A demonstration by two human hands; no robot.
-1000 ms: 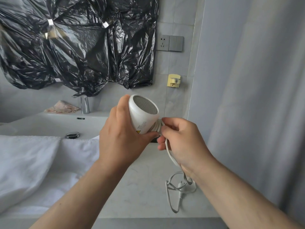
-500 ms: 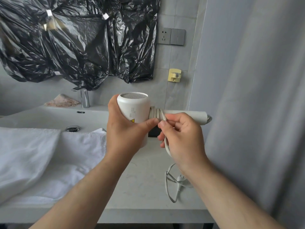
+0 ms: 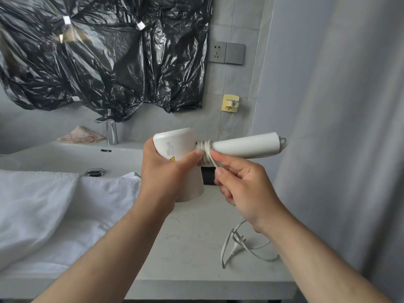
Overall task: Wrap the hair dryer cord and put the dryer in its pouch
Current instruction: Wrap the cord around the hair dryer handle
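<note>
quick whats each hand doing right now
Left hand: grips the hair dryer by its body.
Right hand: pinches the cord just off the wound turns.

Single view, from a camera worn on the head. It faces forward and down across the table (image 3: 192, 248) toward the wall (image 3: 236, 84), where the black plastic sheet (image 3: 98, 57) and socket (image 3: 218, 52) fill the upper frame. The sink (image 3: 54, 154) lies left, the curtain (image 3: 338, 127) right. The left hand (image 3: 168, 171) and right hand (image 3: 242, 189), with the hair dryer (image 3: 181, 145) and cord (image 3: 204, 147), sit at frame centre, close to the lens. Straight edges bow toward the borders, consistent with a wide lens.
</note>
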